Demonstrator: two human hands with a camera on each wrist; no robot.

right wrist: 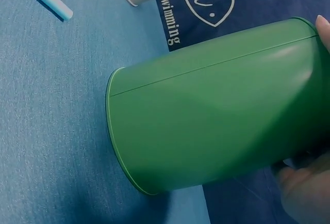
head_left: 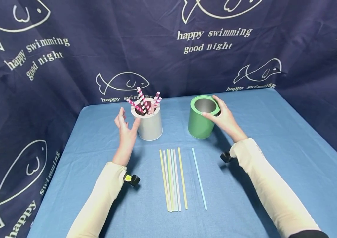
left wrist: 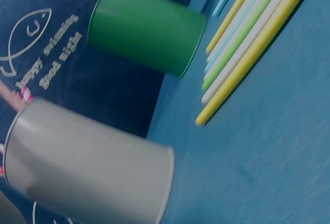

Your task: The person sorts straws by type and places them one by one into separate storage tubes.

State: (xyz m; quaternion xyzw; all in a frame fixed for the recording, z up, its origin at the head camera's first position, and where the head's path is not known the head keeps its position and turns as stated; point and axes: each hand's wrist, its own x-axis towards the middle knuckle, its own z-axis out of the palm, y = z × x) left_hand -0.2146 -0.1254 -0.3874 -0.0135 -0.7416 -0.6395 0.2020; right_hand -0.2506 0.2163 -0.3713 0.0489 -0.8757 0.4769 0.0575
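Observation:
My left hand [head_left: 126, 130] is at the left side of a pale grey can [head_left: 150, 127], fingers spread and thumb near its front; contact is unclear. Pink-and-white and black-and-white patterned paper straws [head_left: 143, 99] stick out of that can. To the right, my right hand [head_left: 226, 122] holds a green can [head_left: 201, 124] by its upper right side, thumb at the front of the rim and a finger behind. The green can's inside looks bare metal where visible. In the right wrist view, the thumb [right wrist: 323, 30] meets the green can's rim.
Several thin yellow, white, green and pale blue straws [head_left: 172, 180] lie side by side in front of the cans. A single blue straw [head_left: 199, 178] lies apart to their right. Blue cloth [head_left: 94, 138] covers the table, and a dark printed curtain [head_left: 168, 66] hangs behind.

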